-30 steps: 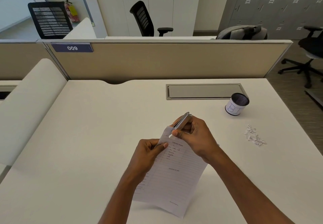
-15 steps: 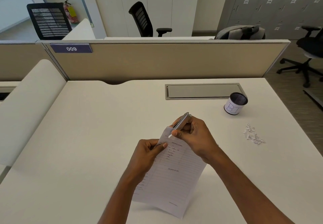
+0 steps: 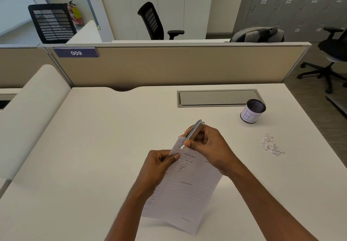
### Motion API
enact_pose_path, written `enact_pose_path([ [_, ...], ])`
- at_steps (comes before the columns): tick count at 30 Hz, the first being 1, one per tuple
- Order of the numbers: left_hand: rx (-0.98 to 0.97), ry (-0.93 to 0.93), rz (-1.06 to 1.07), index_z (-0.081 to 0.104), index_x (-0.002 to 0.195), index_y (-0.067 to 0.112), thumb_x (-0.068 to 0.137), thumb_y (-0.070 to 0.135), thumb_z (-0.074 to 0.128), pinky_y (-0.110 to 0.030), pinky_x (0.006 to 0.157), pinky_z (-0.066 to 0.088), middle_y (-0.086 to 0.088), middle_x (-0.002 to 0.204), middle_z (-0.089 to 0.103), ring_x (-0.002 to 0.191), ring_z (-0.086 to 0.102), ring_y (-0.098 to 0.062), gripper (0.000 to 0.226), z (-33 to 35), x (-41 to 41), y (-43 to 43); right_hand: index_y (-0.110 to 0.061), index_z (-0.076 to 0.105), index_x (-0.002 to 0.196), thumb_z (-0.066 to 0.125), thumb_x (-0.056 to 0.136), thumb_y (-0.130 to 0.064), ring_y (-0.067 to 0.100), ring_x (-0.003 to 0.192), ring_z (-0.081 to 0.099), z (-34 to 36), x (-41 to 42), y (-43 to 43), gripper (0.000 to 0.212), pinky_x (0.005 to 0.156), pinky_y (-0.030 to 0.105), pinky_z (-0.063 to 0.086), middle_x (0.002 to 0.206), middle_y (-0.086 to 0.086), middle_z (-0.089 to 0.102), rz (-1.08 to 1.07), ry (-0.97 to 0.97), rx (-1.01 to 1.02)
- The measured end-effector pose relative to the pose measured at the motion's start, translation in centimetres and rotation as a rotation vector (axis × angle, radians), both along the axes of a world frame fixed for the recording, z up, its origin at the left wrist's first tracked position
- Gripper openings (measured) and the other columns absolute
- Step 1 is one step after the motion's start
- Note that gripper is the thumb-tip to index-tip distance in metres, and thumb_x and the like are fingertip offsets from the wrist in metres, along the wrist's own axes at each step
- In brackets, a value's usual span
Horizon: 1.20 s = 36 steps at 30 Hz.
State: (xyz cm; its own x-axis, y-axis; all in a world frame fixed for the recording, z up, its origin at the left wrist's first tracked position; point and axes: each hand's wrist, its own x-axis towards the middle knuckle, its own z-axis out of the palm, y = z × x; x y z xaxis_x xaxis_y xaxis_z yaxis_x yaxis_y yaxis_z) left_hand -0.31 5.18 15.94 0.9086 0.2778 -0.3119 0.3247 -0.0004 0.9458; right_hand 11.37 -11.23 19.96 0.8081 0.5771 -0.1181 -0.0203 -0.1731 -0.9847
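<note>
A printed form sheet (image 3: 187,188) with some handwriting is held up above the white desk (image 3: 93,146). My left hand (image 3: 157,167) pinches its left edge between thumb and fingers. My right hand (image 3: 208,146) grips a slim silver metal tool (image 3: 194,129) at the sheet's top edge, its tip touching the paper's upper corner. The top right part of the sheet is hidden behind my right hand.
A small mesh cup (image 3: 252,111) with a white label stands at the right. A pile of paper scraps (image 3: 271,145) lies near it. A grey cable hatch (image 3: 216,98) is set in the desk's back. A beige partition (image 3: 169,64) closes the far edge.
</note>
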Motion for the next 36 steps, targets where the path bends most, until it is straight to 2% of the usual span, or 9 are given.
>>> enact_pose_path([
  [5,0.011,0.002,-0.007,0.085,0.111,0.021,0.105,0.03,0.065,-0.03,0.075,0.066,0.0,0.098,0.086,0.084,0.083,-0.023,0.023,-0.3,0.1,0.0,-0.015,0.066,0.111,0.078,0.091,-0.016,0.009,0.109,0.073,0.1,0.5,-0.3,0.024,0.082,0.025,0.06,0.113,-0.007,0.08,0.057,0.034,0.001],
  [10,0.015,0.017,-0.007,0.084,0.114,0.019,0.105,0.029,0.065,-0.045,0.084,0.068,-0.001,0.101,0.086,0.087,0.084,-0.026,0.023,-0.7,0.2,0.4,-0.014,0.063,0.118,0.076,0.092,-0.013,0.016,0.112,0.073,0.0,1.1,-0.9,0.029,0.092,0.033,0.061,0.116,-0.002,0.079,0.073,0.071,0.013],
  [16,0.03,0.032,0.002,0.083,0.113,0.018,0.105,0.031,0.066,-0.051,0.088,0.067,-0.001,0.101,0.086,0.086,0.084,-0.026,0.023,-0.9,0.4,0.5,-0.018,0.065,0.116,0.078,0.091,-0.017,0.013,0.107,0.074,-0.1,1.3,-1.1,0.028,0.084,0.029,0.061,0.112,-0.005,0.08,0.062,0.077,-0.03],
  [22,-0.006,0.037,0.005,0.083,0.114,0.017,0.105,0.029,0.067,-0.052,0.091,0.067,-0.004,0.101,0.086,0.09,0.084,-0.027,0.023,-0.9,0.6,0.3,-0.022,0.066,0.116,0.079,0.091,-0.026,0.018,0.104,0.075,0.0,1.5,-0.8,0.028,0.092,0.041,0.061,0.111,0.0,0.079,0.044,0.078,-0.054],
  [28,-0.039,0.032,0.029,0.084,0.113,0.015,0.105,0.027,0.067,-0.048,0.088,0.068,-0.004,0.101,0.086,0.089,0.084,-0.028,0.022,-0.7,0.9,0.2,-0.024,0.063,0.116,0.075,0.093,-0.034,0.017,0.107,0.073,0.1,1.8,-0.6,0.027,0.095,0.039,0.06,0.111,-0.001,0.079,-0.024,0.081,-0.044],
  [30,-0.07,0.031,0.043,0.084,0.112,0.014,0.104,0.026,0.068,-0.047,0.087,0.068,-0.007,0.102,0.086,0.09,0.083,-0.03,0.022,-0.7,0.9,0.2,-0.019,0.059,0.113,0.068,0.099,-0.028,0.02,0.108,0.073,0.0,2.1,-0.5,0.019,0.094,0.04,0.058,0.108,0.001,0.08,-0.078,0.126,-0.014],
  [32,-0.09,0.026,0.054,0.084,0.111,0.013,0.104,0.025,0.068,-0.047,0.086,0.067,-0.009,0.102,0.085,0.091,0.083,-0.032,0.021,-0.8,0.8,0.2,-0.015,0.054,0.105,0.055,0.103,-0.014,0.022,0.1,0.076,-0.1,2.5,-0.5,0.002,0.093,0.042,0.058,0.101,0.007,0.08,-0.18,0.17,0.069],
  [34,-0.128,0.022,0.066,0.085,0.11,0.011,0.104,0.023,0.068,-0.047,0.086,0.067,-0.012,0.103,0.085,0.093,0.083,-0.034,0.021,-0.9,0.7,0.3,-0.012,0.054,0.096,0.049,0.101,-0.004,0.021,0.083,0.073,0.0,2.9,-0.7,0.01,0.088,0.042,0.056,0.088,0.01,0.071,-0.289,0.086,0.091],
  [36,-0.158,0.021,0.075,0.084,0.11,0.009,0.104,0.021,0.068,-0.046,0.085,0.067,-0.014,0.104,0.085,0.095,0.082,-0.035,0.021,-1.0,0.6,0.4,-0.006,0.055,0.091,0.051,0.097,-0.003,0.021,0.07,0.059,0.0,3.4,-1.3,0.009,0.076,0.039,0.052,0.079,0.013,0.059,-0.318,-0.071,0.0],
])
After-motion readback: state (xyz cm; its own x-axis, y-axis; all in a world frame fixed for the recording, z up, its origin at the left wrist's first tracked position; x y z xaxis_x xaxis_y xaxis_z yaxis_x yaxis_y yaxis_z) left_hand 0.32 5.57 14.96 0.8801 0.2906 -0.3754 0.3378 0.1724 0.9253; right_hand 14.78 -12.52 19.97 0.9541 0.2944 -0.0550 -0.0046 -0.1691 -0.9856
